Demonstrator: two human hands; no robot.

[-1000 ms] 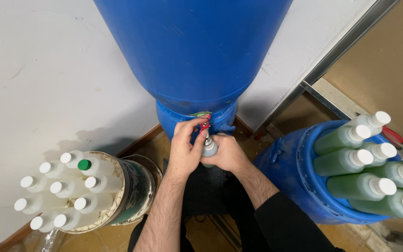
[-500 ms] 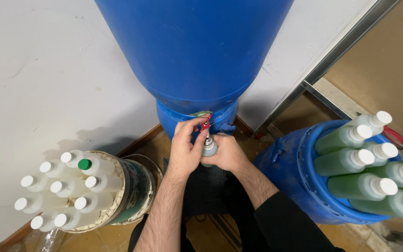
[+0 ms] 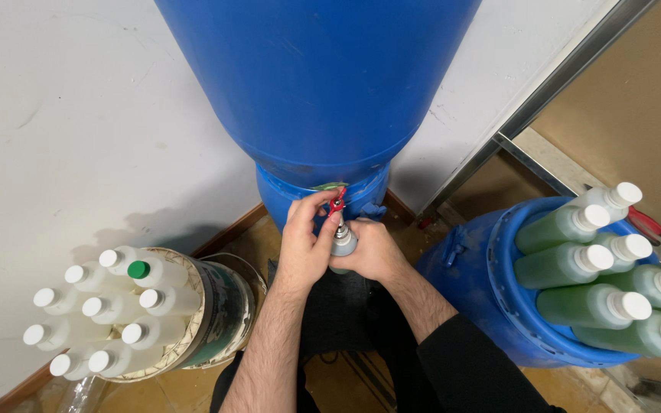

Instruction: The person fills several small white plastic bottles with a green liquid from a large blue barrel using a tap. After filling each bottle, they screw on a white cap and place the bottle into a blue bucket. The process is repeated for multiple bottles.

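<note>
Both hands meet at the foot of the big blue drum (image 3: 323, 84), centre frame, against the far wall. I see the left hand (image 3: 306, 241) with thumb and forefinger pinching the small red tap lever (image 3: 337, 201). Directly below it, the right hand (image 3: 372, 252) is wrapped around a bottle (image 3: 343, 242), neck up, long axis vertical, mouth just under the spout. Lever sits above the bottle; left hand nearer it.

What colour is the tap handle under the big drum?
Red: the tap handle, pinched by the left hand, shows clearly in the head view.
</note>
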